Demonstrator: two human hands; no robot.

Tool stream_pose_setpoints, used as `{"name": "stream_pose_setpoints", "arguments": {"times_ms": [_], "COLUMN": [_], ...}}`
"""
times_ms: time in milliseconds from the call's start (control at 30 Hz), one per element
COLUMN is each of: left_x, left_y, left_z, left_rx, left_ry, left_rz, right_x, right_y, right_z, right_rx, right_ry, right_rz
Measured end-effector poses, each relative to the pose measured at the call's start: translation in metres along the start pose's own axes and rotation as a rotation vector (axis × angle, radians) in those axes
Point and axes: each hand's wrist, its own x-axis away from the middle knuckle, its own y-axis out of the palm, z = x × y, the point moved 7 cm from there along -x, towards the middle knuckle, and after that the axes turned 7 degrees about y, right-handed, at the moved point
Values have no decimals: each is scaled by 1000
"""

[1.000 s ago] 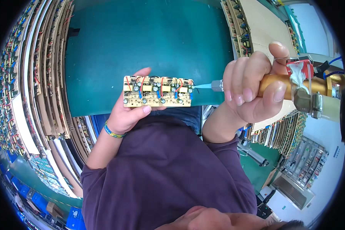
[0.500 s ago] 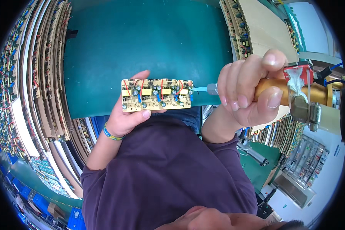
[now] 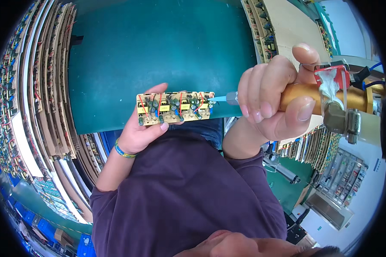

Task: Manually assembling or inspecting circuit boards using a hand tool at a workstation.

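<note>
Board in one hand, dispenser in the other

My left hand (image 3: 143,130) grips the yellow circuit board (image 3: 174,107); my right hand (image 3: 272,103) is wrapped around the brass dispenser (image 3: 326,98) (blue tip at the board's edge).

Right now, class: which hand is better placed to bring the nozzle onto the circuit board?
Probably the right hand: its grip wraps the brass dispensing tool, whose blue nozzle points at the circuit board's right end. The left hand only holds the board.
</note>
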Motion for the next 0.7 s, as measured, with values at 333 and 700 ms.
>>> {"name": "stream_pose_setpoints", "arguments": {"times_ms": [333,700], "left_x": [4,4], "left_y": [0,0], "left_z": [0,1], "left_rx": [-49,-36], "left_ry": [13,16], "left_rz": [9,30], "right_x": [5,4], "right_y": [2,3], "right_z": [0,0], "right_rx": [78,52], "right_ry": [36,20], "right_rz": [15,-41]}}
